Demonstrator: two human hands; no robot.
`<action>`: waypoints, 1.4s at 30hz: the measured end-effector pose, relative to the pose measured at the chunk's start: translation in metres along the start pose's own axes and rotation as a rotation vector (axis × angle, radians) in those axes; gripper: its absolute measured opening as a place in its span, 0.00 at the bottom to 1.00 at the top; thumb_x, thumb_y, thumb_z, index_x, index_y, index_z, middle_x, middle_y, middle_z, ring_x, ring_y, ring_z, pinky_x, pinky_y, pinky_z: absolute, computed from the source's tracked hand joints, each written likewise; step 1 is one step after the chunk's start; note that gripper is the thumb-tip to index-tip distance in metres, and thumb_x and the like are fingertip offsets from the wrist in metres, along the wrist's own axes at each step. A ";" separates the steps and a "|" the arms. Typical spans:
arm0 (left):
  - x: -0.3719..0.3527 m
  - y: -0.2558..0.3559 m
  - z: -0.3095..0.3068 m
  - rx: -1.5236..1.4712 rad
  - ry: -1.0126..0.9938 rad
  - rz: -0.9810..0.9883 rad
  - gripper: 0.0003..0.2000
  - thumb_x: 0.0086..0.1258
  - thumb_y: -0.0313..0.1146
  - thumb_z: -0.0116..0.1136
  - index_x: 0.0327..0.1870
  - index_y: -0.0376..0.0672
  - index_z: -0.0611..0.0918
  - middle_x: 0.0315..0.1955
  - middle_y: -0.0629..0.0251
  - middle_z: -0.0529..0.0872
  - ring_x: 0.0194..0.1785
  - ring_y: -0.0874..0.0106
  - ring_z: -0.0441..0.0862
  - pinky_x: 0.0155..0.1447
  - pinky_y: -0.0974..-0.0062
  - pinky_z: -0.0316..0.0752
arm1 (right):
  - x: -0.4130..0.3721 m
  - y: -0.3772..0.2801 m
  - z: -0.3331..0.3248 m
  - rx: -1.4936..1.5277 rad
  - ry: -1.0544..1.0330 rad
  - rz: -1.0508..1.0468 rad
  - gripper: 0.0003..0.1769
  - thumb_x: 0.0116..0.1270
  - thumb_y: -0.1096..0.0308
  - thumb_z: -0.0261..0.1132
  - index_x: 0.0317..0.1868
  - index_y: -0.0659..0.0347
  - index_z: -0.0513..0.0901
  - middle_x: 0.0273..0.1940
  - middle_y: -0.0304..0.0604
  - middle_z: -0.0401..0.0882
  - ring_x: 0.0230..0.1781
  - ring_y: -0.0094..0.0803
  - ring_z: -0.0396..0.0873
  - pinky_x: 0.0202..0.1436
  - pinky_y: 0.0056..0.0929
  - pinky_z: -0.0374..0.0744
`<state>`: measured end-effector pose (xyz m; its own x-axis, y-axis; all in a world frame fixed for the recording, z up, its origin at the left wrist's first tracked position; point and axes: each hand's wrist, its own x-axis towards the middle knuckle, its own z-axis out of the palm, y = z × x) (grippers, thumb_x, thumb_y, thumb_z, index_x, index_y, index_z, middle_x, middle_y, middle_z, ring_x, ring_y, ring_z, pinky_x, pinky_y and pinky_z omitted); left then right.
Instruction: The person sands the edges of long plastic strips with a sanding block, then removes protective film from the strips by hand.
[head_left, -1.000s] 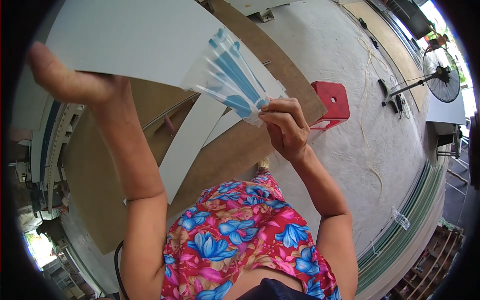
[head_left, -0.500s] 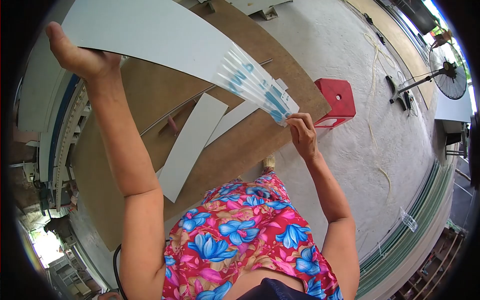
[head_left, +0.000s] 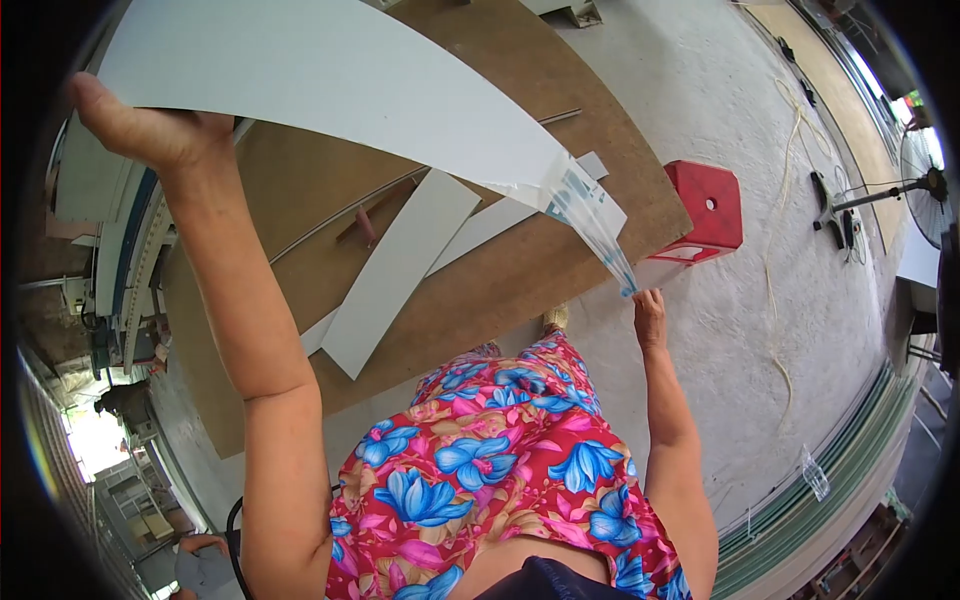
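A long white panel (head_left: pixel 330 75) is held up over the brown table (head_left: pixel 520 275). My left hand (head_left: pixel 160 135) grips its lower edge at the far left, thumb out and the other fingers hidden behind it. At the panel's right end a clear film with blue print (head_left: pixel 590 215) is partly peeled and stretched down to a point. My right hand (head_left: pixel 651 310) pinches the tip of that film, beyond the table's edge. Under the panel, a white strip (head_left: pixel 400 270) lies on the table across another narrow white strip (head_left: pixel 480 235).
A red plastic stool (head_left: pixel 708 205) stands at the table's right corner. On the floor are a pale cord (head_left: pixel 770 300) and a standing fan (head_left: pixel 925 185). Long green-edged sheets (head_left: pixel 820 520) are stacked at the lower right. Another person (head_left: pixel 205 565) is partly visible at the lower left.
My right hand has moved down and to the right, pulling the film tip away from the panel. The film is narrower and more stretched. My left hand still holds the panel.
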<state>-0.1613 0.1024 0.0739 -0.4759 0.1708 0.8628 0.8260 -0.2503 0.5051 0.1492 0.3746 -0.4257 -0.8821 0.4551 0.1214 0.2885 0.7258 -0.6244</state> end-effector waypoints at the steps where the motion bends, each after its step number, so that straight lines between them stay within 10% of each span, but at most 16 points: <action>1: -0.003 -0.001 0.006 0.068 0.071 0.027 0.34 0.68 0.61 0.41 0.55 0.35 0.75 0.37 0.53 0.83 0.41 0.64 0.83 0.41 0.70 0.81 | -0.004 0.005 0.001 0.002 -0.010 0.023 0.03 0.60 0.76 0.61 0.31 0.63 0.74 0.35 0.49 0.75 0.39 0.48 0.75 0.42 0.38 0.74; 5: -0.006 -0.017 -0.048 -0.706 -0.252 -0.358 0.44 0.58 0.65 0.44 0.62 0.28 0.65 0.57 0.35 0.68 0.63 0.42 0.66 0.69 0.44 0.59 | 0.028 -0.015 -0.005 0.027 0.001 0.021 0.08 0.57 0.74 0.64 0.37 0.62 0.76 0.35 0.48 0.76 0.39 0.45 0.77 0.43 0.38 0.76; 9: -0.029 -0.008 -0.003 -0.142 0.259 -0.355 0.39 0.61 0.57 0.45 0.62 0.27 0.64 0.57 0.34 0.68 0.61 0.41 0.69 0.66 0.39 0.63 | 0.064 -0.070 -0.036 0.265 0.245 0.104 0.12 0.54 0.73 0.66 0.40 0.63 0.78 0.32 0.47 0.78 0.33 0.35 0.78 0.41 0.33 0.77; 13: -0.028 -0.013 -0.008 -0.075 0.354 -0.357 0.37 0.59 0.53 0.46 0.60 0.26 0.66 0.53 0.35 0.72 0.60 0.43 0.71 0.64 0.39 0.65 | 0.101 -0.176 -0.085 0.493 0.277 0.188 0.13 0.51 0.76 0.67 0.38 0.62 0.79 0.27 0.44 0.76 0.29 0.29 0.77 0.40 0.31 0.76; 15: -0.034 -0.008 0.008 -0.128 0.204 -0.155 0.32 0.64 0.56 0.47 0.56 0.33 0.71 0.45 0.46 0.78 0.51 0.55 0.78 0.52 0.58 0.75 | 0.113 -0.219 -0.089 0.439 0.252 -0.075 0.15 0.48 0.80 0.66 0.39 0.60 0.80 0.29 0.43 0.75 0.29 0.30 0.75 0.38 0.30 0.76; 17: -0.036 -0.007 0.015 -0.165 0.133 -0.066 0.30 0.65 0.57 0.49 0.53 0.36 0.74 0.41 0.51 0.81 0.46 0.62 0.81 0.46 0.67 0.80 | 0.126 -0.254 -0.084 0.459 0.351 -0.456 0.18 0.47 0.82 0.63 0.41 0.58 0.82 0.38 0.44 0.76 0.28 0.30 0.74 0.36 0.28 0.75; 22: -0.031 -0.003 0.009 -0.162 0.114 -0.150 0.29 0.64 0.55 0.51 0.53 0.36 0.73 0.40 0.52 0.81 0.45 0.62 0.82 0.45 0.67 0.80 | 0.130 -0.315 -0.065 0.639 0.235 -0.482 0.26 0.52 0.82 0.65 0.54 0.57 0.80 0.57 0.50 0.70 0.33 0.31 0.77 0.39 0.29 0.78; 42: -0.045 -0.004 0.019 -0.042 0.191 -0.099 0.30 0.63 0.55 0.51 0.55 0.36 0.72 0.41 0.51 0.81 0.46 0.62 0.81 0.44 0.69 0.79 | 0.151 -0.316 -0.075 0.711 0.045 -0.549 0.09 0.52 0.79 0.70 0.32 0.62 0.79 0.32 0.41 0.77 0.31 0.34 0.78 0.33 0.29 0.76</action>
<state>-0.1377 0.1144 0.0328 -0.6061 0.0142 0.7952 0.7608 -0.2813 0.5849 -0.0476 0.2527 -0.1521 -0.8084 0.1689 0.5639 -0.4807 0.3635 -0.7980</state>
